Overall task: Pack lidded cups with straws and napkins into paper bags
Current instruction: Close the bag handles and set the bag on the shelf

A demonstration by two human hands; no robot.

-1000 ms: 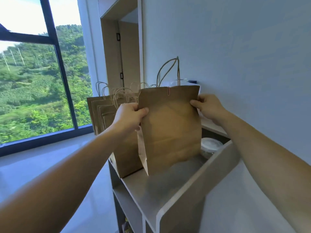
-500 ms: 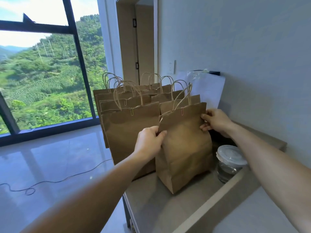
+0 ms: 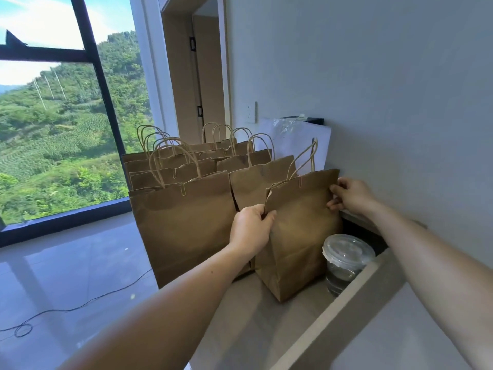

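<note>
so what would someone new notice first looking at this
Likely the brown paper bag in the middle, its folded top pinched by the left hand and the right hand on either edge. Behind and left of it stands a crowd of similar handled bags, and a clear lidded cup sits just to its right.

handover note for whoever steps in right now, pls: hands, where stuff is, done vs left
Left hand: pinching the front bag's left top edge.
Right hand: pinching its right top edge.
Front bag stands on the shelf, top folded shut with a paper clip.
Lidded cup stands beside it on the right, unpacked.
Other clipped bags stand in rows behind and to the left.
Left: release the bag, pack the cup. No spare bags, straws or napkins clearly visible.
</note>
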